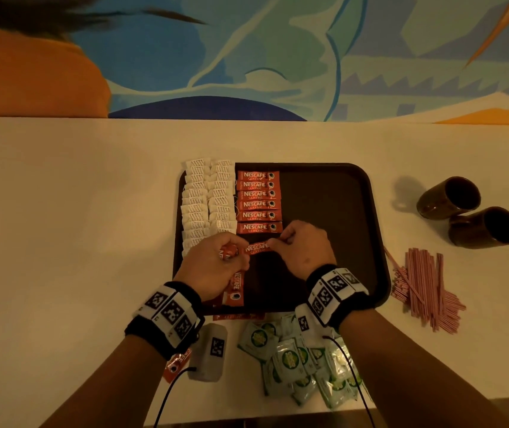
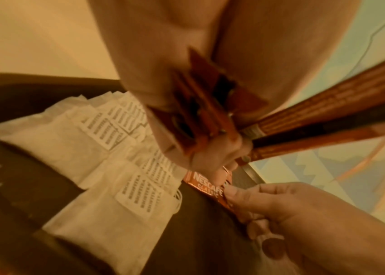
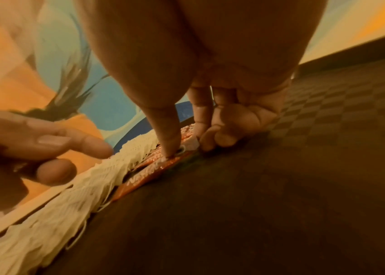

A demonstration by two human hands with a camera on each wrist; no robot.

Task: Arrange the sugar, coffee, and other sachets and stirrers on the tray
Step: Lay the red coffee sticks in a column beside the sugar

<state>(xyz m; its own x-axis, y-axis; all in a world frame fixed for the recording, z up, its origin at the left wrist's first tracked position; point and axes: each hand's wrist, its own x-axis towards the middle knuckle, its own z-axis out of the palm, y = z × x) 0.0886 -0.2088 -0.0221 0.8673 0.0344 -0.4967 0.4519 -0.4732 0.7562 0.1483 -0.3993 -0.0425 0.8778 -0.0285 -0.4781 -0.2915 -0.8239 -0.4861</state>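
Observation:
A dark tray (image 1: 339, 186) holds two columns of white sachets (image 1: 208, 196) at its left and a column of red coffee sachets (image 1: 257, 200) beside them. My right hand (image 1: 301, 245) pinches the right end of one red coffee sachet (image 1: 257, 248), just below that column; in the right wrist view its thumb presses this sachet (image 3: 153, 169) onto the tray. My left hand (image 1: 216, 264) grips a bunch of red coffee sachets (image 1: 234, 287), seen fanned in the left wrist view (image 2: 200, 115), and its fingertips touch the single sachet's left end (image 2: 206, 183).
Green-white sachets (image 1: 296, 359) lie heaped on the table in front of the tray. A pile of pink stirrers (image 1: 426, 288) lies right of the tray, with two dark mugs (image 1: 469, 211) on their sides behind it. A small white box (image 1: 209, 350) and one loose red sachet (image 1: 176, 366) sit near my left wrist.

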